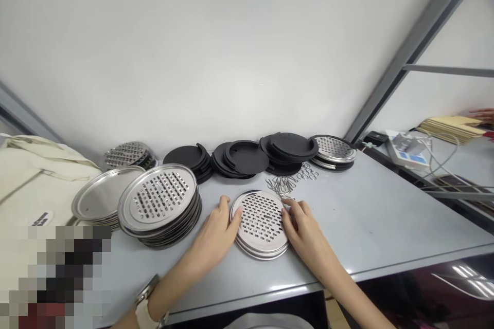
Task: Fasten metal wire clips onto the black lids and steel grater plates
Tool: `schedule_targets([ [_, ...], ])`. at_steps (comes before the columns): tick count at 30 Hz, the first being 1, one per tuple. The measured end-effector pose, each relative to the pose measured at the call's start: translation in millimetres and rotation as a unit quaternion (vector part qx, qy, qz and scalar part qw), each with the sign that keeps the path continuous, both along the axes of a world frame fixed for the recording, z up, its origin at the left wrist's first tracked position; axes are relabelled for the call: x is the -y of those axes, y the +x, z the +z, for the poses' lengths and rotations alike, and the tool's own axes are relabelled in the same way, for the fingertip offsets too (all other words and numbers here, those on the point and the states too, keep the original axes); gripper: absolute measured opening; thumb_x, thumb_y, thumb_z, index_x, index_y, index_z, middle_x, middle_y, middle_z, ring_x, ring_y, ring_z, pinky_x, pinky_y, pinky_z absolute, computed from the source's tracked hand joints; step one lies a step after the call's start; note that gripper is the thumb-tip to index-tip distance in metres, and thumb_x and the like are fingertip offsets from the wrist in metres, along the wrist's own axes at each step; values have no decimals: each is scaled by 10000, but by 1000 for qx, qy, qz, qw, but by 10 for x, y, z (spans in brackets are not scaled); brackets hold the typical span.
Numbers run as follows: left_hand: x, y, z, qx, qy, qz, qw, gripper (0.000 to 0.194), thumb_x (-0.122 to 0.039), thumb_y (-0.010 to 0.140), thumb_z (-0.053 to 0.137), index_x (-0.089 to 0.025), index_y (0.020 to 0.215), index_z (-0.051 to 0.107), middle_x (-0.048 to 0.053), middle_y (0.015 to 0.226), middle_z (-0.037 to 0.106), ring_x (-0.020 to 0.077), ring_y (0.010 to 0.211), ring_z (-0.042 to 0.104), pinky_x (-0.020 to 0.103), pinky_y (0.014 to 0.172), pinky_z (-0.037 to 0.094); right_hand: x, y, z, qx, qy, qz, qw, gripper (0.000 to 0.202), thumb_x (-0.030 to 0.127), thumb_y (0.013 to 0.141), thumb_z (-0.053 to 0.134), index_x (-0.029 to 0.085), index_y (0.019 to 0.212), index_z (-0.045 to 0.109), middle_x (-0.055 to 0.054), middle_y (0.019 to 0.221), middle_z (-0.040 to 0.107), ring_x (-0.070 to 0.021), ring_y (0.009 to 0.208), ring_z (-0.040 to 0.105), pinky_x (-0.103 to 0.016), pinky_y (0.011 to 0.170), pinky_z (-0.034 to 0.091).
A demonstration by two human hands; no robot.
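Observation:
A round metal grater plate (pixel 262 222) with rows of slotted holes lies flat on the grey table, with at least one more metal rim showing beneath it. My left hand (pixel 216 231) grips its left edge, thumb on top. From the right side, my right hand (pixel 303 223) holds the opposite edge with curled fingers. Just behind the plate lie a heap of metal wire hooks (pixel 282 185) and several small metal rings (pixel 309 171). Left of my left hand stands a tall stack of grater plates (pixel 158 200).
Shallow metal trays (pixel 106 193) are stacked at the left, near a cream bag (pixel 34 180). Along the wall sit black round lids (pixel 247 157) and a grater plate on a black base (pixel 334 149). A metal frame post (pixel 393 72) rises at right; another person's hand (pixel 482 114) is beyond.

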State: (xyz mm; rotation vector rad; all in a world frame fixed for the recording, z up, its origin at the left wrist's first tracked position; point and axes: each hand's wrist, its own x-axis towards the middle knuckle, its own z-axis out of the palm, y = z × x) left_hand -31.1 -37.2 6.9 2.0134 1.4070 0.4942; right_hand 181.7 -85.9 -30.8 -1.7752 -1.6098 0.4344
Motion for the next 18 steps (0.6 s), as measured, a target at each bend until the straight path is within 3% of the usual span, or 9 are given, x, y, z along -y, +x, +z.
schedule_targets([
  [5,-51,-31,-119,36,-2,-22,999,288,-446,923,410,-184,1005,498,31,773,586,201,709,562,274,614,369,68,-60,62,-4,-8,11,1000,289,339,981,312,222,1223,418,-90,1059,475,-217,871,594,-393,817,504],
  [9,-70,-98,-184,75,-50,-39,995,322,-460,917,417,-193,1081,486,-11,720,532,172,642,545,262,587,383,101,-79,74,-7,-5,24,1000,302,339,984,306,226,1251,391,-98,1093,467,-218,920,593,-386,846,508],
  [18,-43,-147,-70,19,-34,-65,997,292,-477,919,404,-217,1035,471,-33,718,490,167,691,511,266,656,371,131,-77,44,27,-1,23,999,330,344,974,311,208,1262,396,-118,1090,484,-256,988,569,-440,888,485],
])
